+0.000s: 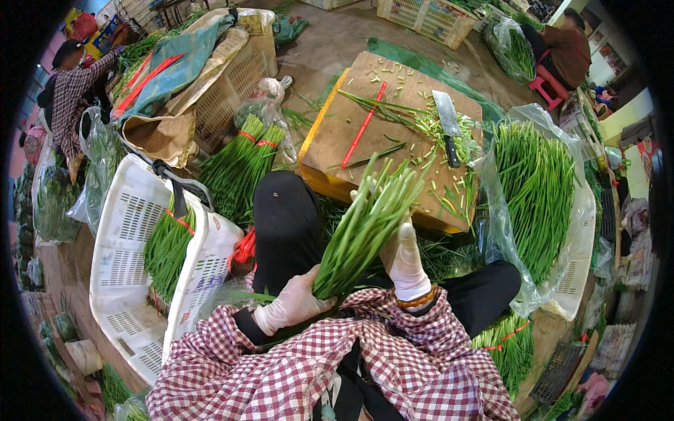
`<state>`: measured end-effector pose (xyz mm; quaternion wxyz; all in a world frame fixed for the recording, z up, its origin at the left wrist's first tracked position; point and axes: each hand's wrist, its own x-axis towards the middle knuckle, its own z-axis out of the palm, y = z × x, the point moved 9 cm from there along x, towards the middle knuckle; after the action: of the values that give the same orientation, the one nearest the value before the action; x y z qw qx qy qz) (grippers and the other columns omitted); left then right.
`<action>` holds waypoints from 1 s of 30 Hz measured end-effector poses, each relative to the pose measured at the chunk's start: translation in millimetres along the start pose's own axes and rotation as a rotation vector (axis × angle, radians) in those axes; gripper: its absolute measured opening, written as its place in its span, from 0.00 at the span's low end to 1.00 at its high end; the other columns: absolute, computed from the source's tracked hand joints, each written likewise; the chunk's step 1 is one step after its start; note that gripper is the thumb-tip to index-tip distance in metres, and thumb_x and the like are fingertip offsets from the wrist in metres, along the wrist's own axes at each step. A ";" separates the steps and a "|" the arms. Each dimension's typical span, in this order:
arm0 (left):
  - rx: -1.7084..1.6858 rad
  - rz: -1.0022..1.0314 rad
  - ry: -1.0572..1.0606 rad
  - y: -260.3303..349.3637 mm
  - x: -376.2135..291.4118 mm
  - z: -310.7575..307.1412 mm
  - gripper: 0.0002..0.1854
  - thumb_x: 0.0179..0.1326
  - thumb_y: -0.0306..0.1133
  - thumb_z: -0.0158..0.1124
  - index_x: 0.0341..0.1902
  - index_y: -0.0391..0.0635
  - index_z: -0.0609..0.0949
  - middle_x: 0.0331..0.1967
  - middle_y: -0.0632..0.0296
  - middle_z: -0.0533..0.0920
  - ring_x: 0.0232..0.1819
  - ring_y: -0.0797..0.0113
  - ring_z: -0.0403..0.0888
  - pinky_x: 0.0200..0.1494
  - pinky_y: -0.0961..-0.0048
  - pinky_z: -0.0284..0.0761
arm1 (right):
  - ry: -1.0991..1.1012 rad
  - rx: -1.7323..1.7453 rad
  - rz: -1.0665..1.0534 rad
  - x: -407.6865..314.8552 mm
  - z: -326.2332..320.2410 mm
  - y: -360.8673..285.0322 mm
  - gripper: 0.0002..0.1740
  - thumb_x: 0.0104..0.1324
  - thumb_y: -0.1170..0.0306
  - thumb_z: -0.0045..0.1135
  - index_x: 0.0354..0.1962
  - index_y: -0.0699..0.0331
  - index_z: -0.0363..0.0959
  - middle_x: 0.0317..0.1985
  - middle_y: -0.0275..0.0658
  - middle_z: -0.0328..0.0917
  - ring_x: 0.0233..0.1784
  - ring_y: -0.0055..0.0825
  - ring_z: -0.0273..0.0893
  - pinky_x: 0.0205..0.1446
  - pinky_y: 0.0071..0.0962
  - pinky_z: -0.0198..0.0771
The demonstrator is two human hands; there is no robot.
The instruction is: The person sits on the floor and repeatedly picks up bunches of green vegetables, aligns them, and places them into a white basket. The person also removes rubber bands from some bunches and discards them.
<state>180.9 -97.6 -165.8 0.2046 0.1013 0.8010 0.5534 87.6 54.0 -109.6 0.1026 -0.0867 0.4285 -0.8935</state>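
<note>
A loose bunch of green garlic chives point(363, 226) slants up from my lap, its pale stem ends towards the chopping board. My left hand point(297, 300), in a thin white glove, grips the leafy lower part. Around the upper stems goes my gloved right hand point(408, 263), thumb on the right side, fingers mostly hidden behind the stalks. Beyond the bunch is a wooden board point(321, 142) strewn with cut stem ends. A cleaver-type knife point(447, 126) with a black handle lies on it, blade pointing away from me. A red tie strip point(363, 126) lies across the board's middle.
Tied chive bundles point(242, 152) lie left of the board. A white plastic crate point(126, 258) on its side holds another bundle. At right, loose chives point(534, 194) fill a plastic-lined crate. Red ties point(243, 250) hang beside my left knee. Co-workers point(73, 100) sit farther off on both sides.
</note>
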 end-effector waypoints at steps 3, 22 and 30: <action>0.286 0.008 0.065 14.0 -0.6 -2.0 0.43 0.57 0.46 0.70 0.73 0.45 0.62 0.29 0.41 0.83 0.32 0.39 0.84 0.35 0.52 0.81 | 0.033 -0.034 0.014 1.6 0.1 3.2 0.55 0.62 0.44 0.67 0.74 0.61 0.47 0.73 0.47 0.57 0.73 0.46 0.63 0.66 0.51 0.73; -0.866 -0.109 -0.406 46.5 75.6 27.3 0.47 0.54 0.39 0.78 0.73 0.42 0.63 0.60 0.60 0.76 0.58 0.69 0.76 0.62 0.68 0.72 | 0.410 -0.164 -0.062 4.4 -11.5 -11.6 0.32 0.66 0.59 0.67 0.62 0.64 0.67 0.56 0.38 0.77 0.54 0.26 0.77 0.62 0.30 0.71; -0.967 -0.185 -0.519 42.7 67.5 27.4 0.44 0.47 0.51 0.79 0.64 0.38 0.72 0.47 0.54 0.84 0.44 0.65 0.85 0.49 0.69 0.82 | 0.299 -0.323 -0.202 17.3 -39.9 -60.4 0.47 0.70 0.52 0.61 0.75 0.64 0.48 0.68 0.43 0.65 0.70 0.30 0.63 0.75 0.32 0.54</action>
<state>129.8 -32.6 -149.0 0.4660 0.0579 0.3846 0.7947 54.6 116.4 -85.8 -0.0671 -0.0113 0.5654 -0.8220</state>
